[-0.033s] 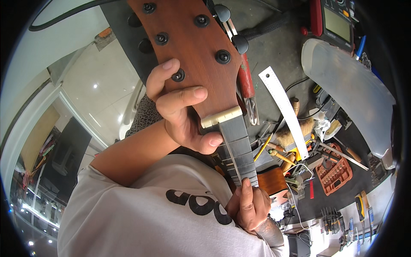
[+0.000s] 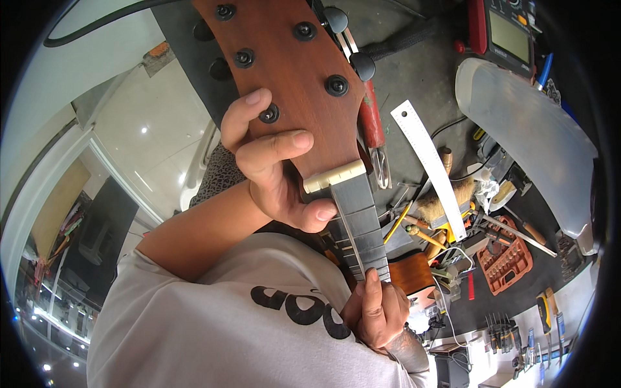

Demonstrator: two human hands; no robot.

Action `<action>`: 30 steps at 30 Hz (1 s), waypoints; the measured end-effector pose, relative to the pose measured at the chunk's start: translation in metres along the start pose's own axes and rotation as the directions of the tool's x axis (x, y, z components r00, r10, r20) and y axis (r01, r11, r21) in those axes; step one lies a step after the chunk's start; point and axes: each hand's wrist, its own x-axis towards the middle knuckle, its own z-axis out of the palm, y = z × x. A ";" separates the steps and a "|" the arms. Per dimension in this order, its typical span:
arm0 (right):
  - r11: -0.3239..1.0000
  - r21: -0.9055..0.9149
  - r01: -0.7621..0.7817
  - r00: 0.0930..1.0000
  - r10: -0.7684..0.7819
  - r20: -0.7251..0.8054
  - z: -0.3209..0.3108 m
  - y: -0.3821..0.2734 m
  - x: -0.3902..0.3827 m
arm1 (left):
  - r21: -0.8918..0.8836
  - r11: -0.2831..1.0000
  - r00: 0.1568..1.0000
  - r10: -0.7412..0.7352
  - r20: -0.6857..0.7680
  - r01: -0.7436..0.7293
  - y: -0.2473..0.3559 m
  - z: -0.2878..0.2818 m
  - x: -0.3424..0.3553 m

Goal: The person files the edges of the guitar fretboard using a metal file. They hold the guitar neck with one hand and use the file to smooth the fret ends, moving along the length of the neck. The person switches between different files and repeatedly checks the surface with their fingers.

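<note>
A guitar lies across in front of me, its brown wooden headstock at the top with black tuning posts and no strings on the posts I can see. My left hand is closed around the edge by the cream nut, two fingers over the headstock and the thumb by the fretboard. Farther down, my right hand curls round the neck, one finger pressed on the dark fretboard. A thin pale line runs along the fretboard between the hands; I cannot tell what it is.
Right of the neck, a workbench holds a steel ruler, a red-handled tool, a brush, an orange bit case and scattered tools. A red multimeter and a translucent plastic piece lie beyond. Brown guitar body shows below.
</note>
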 end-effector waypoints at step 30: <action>0.996 -0.072 0.056 0.998 -0.058 -0.029 0.006 0.006 -0.001 | 0.020 1.000 1.000 0.006 -0.002 -0.006 0.000 0.000 -0.001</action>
